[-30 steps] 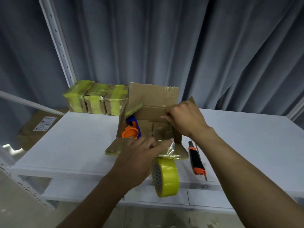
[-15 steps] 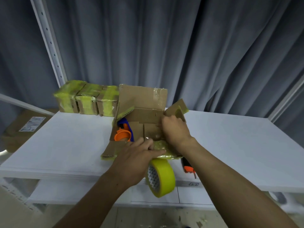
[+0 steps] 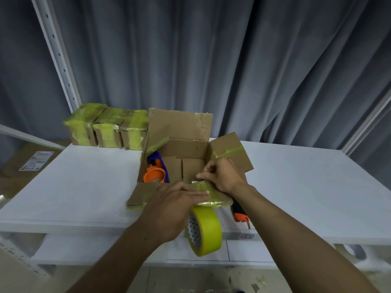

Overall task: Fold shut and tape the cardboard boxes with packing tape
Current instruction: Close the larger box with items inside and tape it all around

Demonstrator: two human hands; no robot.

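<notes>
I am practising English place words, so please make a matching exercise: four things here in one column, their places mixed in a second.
1 tape roll
2 utility knife
3 orange part
4 taped boxes

a inside the open box
b far left of the table
c below the left hand
d at the open box's near right corner

Pairs: 1-c, 2-d, 3-a, 4-b

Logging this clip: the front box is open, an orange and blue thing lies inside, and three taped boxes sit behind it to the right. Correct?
No: the head view shows the three taped boxes behind the open box to its left, not right. The rest holds.
</notes>
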